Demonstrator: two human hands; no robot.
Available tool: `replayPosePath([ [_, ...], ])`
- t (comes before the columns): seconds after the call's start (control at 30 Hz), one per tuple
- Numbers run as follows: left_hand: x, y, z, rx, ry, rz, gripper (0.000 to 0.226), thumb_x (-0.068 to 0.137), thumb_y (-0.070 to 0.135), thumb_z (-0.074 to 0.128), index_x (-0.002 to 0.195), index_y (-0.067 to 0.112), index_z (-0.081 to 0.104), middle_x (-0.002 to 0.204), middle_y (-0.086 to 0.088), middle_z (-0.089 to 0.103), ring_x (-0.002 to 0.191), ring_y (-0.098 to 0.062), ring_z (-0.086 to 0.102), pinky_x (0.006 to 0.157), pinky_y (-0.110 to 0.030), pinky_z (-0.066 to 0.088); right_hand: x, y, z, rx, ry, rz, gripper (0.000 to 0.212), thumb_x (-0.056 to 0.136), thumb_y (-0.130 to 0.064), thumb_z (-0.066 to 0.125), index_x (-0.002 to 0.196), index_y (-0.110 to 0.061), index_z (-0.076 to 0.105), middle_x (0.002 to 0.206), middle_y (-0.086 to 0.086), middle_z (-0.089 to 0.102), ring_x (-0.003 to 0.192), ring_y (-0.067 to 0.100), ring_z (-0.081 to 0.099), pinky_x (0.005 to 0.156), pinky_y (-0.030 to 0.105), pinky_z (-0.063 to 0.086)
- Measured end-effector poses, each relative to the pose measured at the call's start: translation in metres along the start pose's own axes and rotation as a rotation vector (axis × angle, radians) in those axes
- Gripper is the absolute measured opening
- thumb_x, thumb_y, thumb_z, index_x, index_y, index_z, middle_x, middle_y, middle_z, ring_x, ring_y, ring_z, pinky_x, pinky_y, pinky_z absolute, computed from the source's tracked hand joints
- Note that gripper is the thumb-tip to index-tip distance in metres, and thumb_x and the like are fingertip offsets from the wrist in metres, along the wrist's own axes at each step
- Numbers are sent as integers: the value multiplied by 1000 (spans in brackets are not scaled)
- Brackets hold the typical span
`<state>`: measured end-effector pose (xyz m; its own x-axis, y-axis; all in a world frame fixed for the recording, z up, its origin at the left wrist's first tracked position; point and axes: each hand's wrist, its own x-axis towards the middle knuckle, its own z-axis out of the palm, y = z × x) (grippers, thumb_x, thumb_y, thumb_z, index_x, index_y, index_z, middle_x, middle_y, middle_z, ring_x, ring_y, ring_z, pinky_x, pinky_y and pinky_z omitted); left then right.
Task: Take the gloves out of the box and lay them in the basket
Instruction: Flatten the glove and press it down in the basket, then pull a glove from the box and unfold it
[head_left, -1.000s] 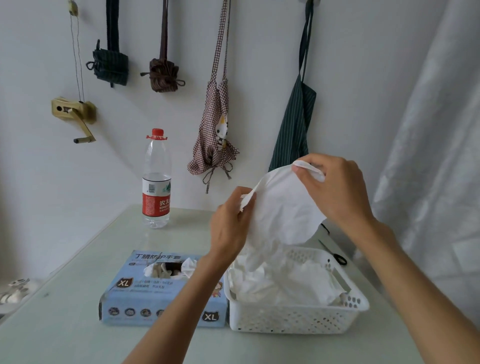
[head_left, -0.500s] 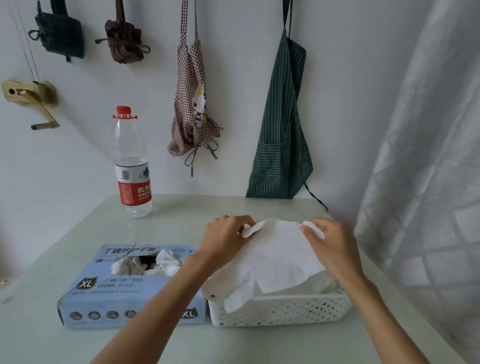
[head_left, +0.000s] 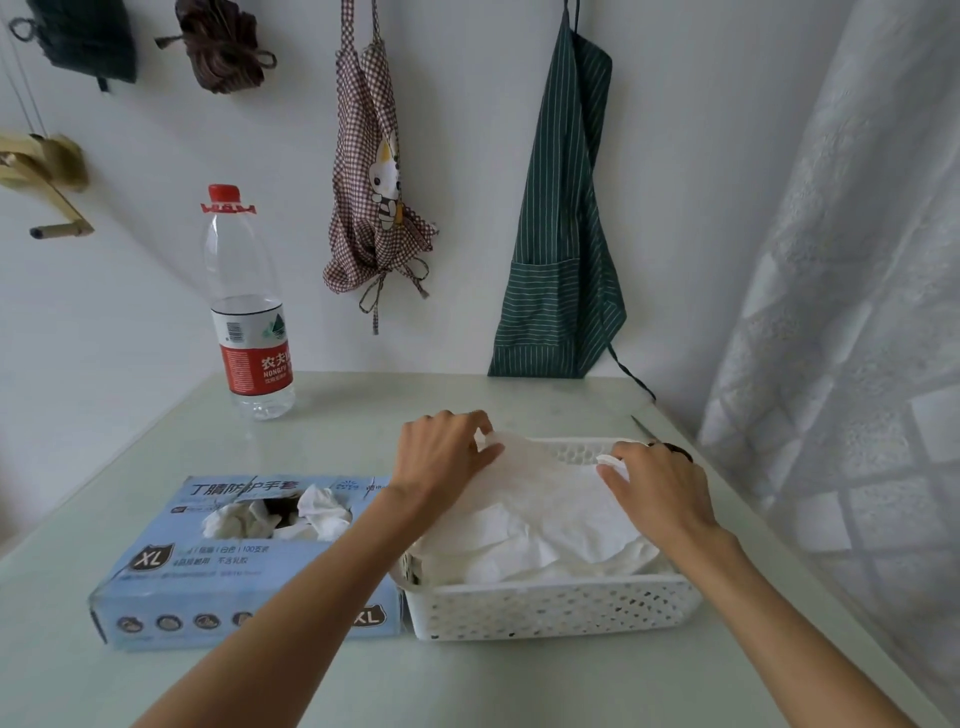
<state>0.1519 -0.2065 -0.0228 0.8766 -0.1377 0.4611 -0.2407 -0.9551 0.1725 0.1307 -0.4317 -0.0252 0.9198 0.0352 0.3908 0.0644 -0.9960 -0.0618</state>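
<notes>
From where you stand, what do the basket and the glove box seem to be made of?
The basket looks like moulded white plastic, matte, its walls perforated with small holes. The glove box looks like thin printed cardboard, pale blue with a slight sheen and a torn top opening.

A plain white wall (head_left: 675, 156) rises behind the pale green table (head_left: 363, 415), lit by soft, even daylight. A green striped apron (head_left: 561, 260) and a checked apron (head_left: 374, 208) hang on it, with a white patterned curtain (head_left: 857, 312) at the right.

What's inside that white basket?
The white basket holds a heap of white gloves, the top one pinched by the left hand and right hand. The bottom is covered.
</notes>
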Motion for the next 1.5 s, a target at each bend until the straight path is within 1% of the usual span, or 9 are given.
replayPosePath([
  [0.17,-11,-4,-20,6,47,98,53,91,50,52,138,30,39,130,9,54,115,-12,52,88,-27,43,-1,1,-8,39,-28,25,34,96,-36,53,126,-19,54,108,2,68,99,22,64,71,29,46],
  [0.3,-25,-7,-33,-21,-421,401,70,93,59,32,152,29,9,160,6,2,145,-11,7,117,-33,12,-13,-2,-22,332,133,0,33,94,-19,57,127,-17,53,113,2,63,93,16,61,75,27,47],
  [0.4,-29,-5,-25,113,-717,428,84,89,68,25,149,27,-16,156,4,-22,145,-12,-13,119,-36,-4,-21,-14,-15,435,-389,-125,54,99,-38,42,149,-26,26,155,-2,25,140,15,28,111,31,25],
  [0.5,-31,-2,-13,271,-833,387,93,82,79,19,146,28,-24,154,4,-28,144,-13,-19,119,-40,-9,-19,-12,-10,221,-911,-139,81,87,-72,27,149,-39,-12,156,-12,-24,144,11,-20,119,44,-5],
  [0.73,-35,4,-7,353,-879,345,87,87,73,20,146,29,-24,154,3,-29,144,-15,-19,117,-42,-11,-11,-10,-10,108,-1070,-164,105,70,-84,34,147,-38,-20,154,-13,-30,144,10,-21,118,48,-5],
  [1.0,-37,-13,-47,303,-839,178,102,74,87,21,147,29,-21,154,9,-26,141,-11,-26,115,-43,-17,-18,3,-41,353,-731,-131,63,98,-51,29,151,-35,-1,159,-12,-11,145,9,-15,117,36,0],
  [1.23,-55,-24,-44,244,-710,105,86,83,77,11,149,28,-14,156,7,-21,142,-12,-24,116,-44,-16,-24,8,-4,346,-809,-63,58,99,-55,21,151,-37,1,158,-11,-16,145,10,-17,118,40,-1],
  [1.37,-60,-33,-46,70,-646,69,59,98,55,17,135,39,-26,157,2,-21,143,-17,-22,115,-45,-11,-28,8,-4,434,-598,-52,47,98,-47,38,143,-32,39,159,-9,13,147,10,4,114,31,17],
  [1.5,-66,-84,-72,26,-554,-102,66,100,47,23,148,25,-16,158,1,-18,145,-21,-14,116,-45,-5,-33,-12,-22,284,-232,-218,27,96,-30,54,121,-30,61,140,-10,46,134,8,32,106,24,24],
])
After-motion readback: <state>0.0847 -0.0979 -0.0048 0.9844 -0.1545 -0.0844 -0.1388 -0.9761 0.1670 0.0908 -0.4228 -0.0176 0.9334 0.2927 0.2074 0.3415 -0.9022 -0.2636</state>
